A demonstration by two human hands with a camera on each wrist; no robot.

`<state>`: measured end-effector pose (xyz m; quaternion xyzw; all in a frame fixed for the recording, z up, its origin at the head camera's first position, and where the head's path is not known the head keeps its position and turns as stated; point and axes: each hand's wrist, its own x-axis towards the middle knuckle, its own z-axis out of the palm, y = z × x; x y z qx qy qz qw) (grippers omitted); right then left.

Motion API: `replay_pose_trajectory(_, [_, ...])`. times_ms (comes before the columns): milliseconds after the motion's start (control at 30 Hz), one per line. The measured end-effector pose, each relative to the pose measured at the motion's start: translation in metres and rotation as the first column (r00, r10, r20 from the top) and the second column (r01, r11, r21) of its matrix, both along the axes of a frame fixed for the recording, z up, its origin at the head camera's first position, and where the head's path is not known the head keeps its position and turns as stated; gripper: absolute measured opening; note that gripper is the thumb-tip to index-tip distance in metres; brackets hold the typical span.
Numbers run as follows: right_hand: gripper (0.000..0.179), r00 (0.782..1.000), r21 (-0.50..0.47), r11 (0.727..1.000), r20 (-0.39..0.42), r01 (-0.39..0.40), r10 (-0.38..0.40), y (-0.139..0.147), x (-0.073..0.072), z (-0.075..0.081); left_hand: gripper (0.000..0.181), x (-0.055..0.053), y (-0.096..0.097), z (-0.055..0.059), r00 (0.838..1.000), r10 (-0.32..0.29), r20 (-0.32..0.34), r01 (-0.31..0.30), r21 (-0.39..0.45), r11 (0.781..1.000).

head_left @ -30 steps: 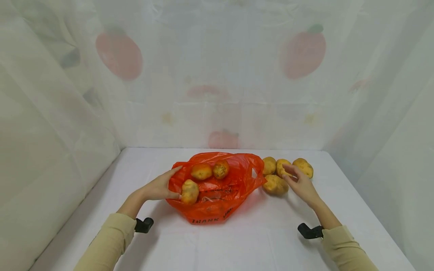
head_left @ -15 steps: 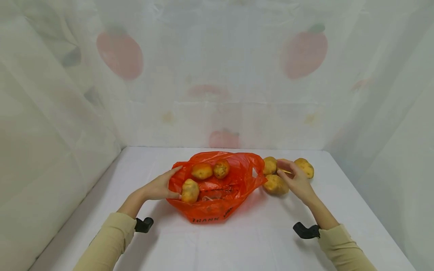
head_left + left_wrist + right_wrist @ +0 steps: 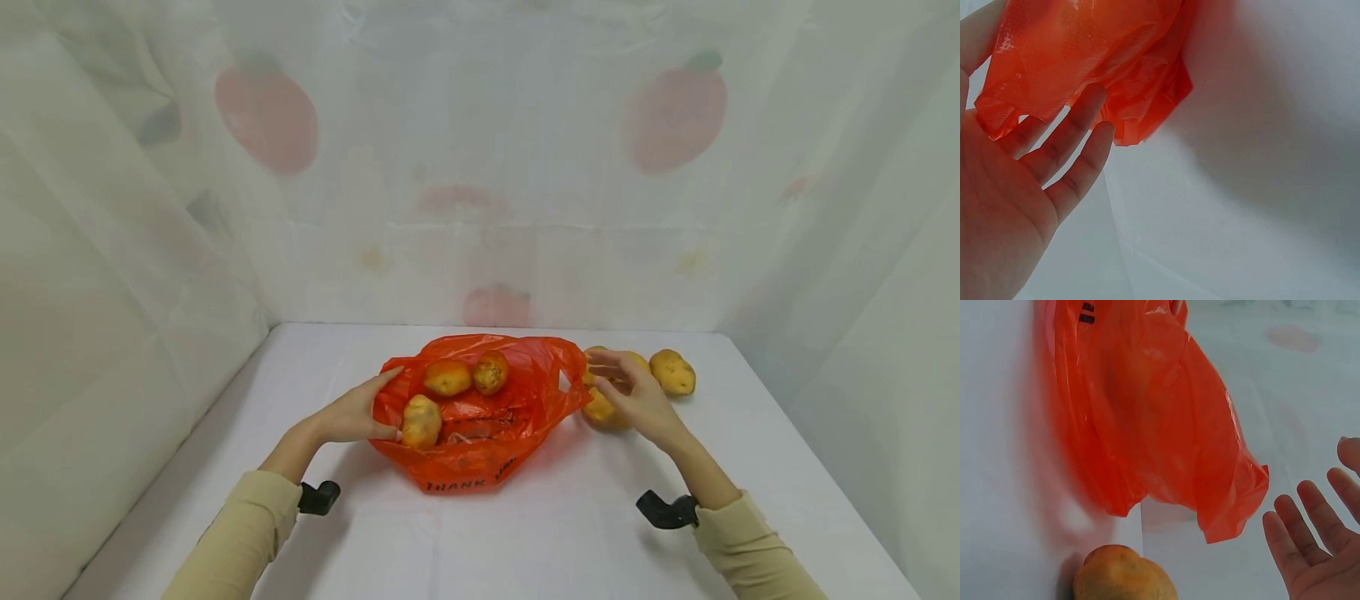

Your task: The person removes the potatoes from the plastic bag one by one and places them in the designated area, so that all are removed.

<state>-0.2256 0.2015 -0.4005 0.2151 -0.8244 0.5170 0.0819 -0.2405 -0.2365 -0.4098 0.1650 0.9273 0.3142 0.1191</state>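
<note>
A red plastic bag (image 3: 480,454) with dark lettering lies with its mouth spread. Inside it show three potatoes: a long one (image 3: 447,377), a rounder one (image 3: 491,372) and a paler one (image 3: 422,422) near the left side. My left hand (image 3: 356,412) holds the bag's left edge, its thumb and fingers spread around the plastic; in the left wrist view, part of the fingers is hidden behind the bag. My right hand (image 3: 637,400) hovers beside the bag's right handle, fingers apart and nothing in them. In the right wrist view, its fingertips are just off the handle's corner.
Several potatoes lie to the bag's right, among them one (image 3: 672,372) farther out and one (image 3: 603,412) partly covered by my right hand. A white cloth covers the table (image 3: 525,550). Pale curtains with fruit prints enclose the back and sides.
My right hand has moved left, from over the loose potatoes to the bag's right handle. My left hand, the bag and the potatoes in it have stayed in place.
</note>
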Motion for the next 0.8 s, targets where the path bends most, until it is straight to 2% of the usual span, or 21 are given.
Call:
replay_pose_trajectory(133, [0.042, 1.000, 0.002, 1.000, 0.000, -0.023, 0.023, -0.008, 0.002, 0.004, 0.097, 0.000, 0.000, 0.000, 1.000, -0.001, -0.006, 0.001, -0.009, 1.000])
replay_pose_trajectory(367, [0.040, 0.996, 0.008, 0.997, -0.059, -0.072, 0.072, -0.024, -0.001, 0.009, 0.096, 0.002, 0.001, 0.002, 1.000, -0.003, -0.004, 0.004, 0.009, 1.000])
replay_pose_trajectory(633, [0.042, 0.994, 0.054, 0.993, 0.009, -0.108, 0.108, -0.039, -0.004, 0.007, 0.096, 0.002, 0.001, 0.001, 1.000, -0.001, -0.006, 0.001, 0.005, 1.000])
replay_pose_trajectory(800, [0.042, 0.986, 0.064, 0.985, 0.054, -0.162, 0.158, -0.048, -0.006, 0.004, 0.095, 0.002, 0.001, 0.001, 1.000, 0.001, -0.003, -0.001, 0.002, 1.000])
